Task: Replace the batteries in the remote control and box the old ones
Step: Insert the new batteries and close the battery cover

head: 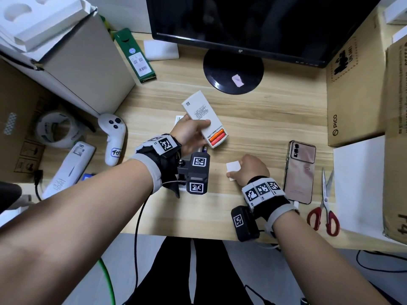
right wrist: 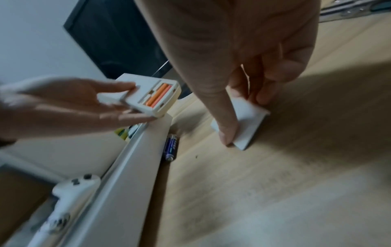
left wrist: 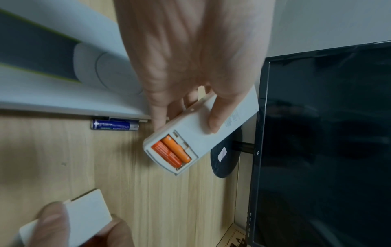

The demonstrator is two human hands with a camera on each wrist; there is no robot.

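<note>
Over on the left edge of the bench (head: pixel 264 119) a white game controller (head: pixel 112 137) lay idle, and just beside the flat white box (right wrist: pixel 135 167) a blue battery (left wrist: pixel 115 125) rested loose on the wood, touching nothing but the box edge. Moving across, the left hand (head: pixel 189 134) had the remote (head: pixel 203 118) lifted off the bench, back side up, thumb across its back and fingers curled under in a firm grip, with two orange batteries (head: pixel 217 136) sitting side by side in the open compartment. To the right, the right hand (head: pixel 250 169) pinched the small white cover (head: pixel 233 167) between thumb and fingers, low over the wood. Closing up looked like the job here: best to square the cover to the compartment rails, keep the remote steady, and slide it home without forcing. Farther right lay a phone (head: pixel 300 172) and red-handled scissors (head: pixel 324 208).
</note>
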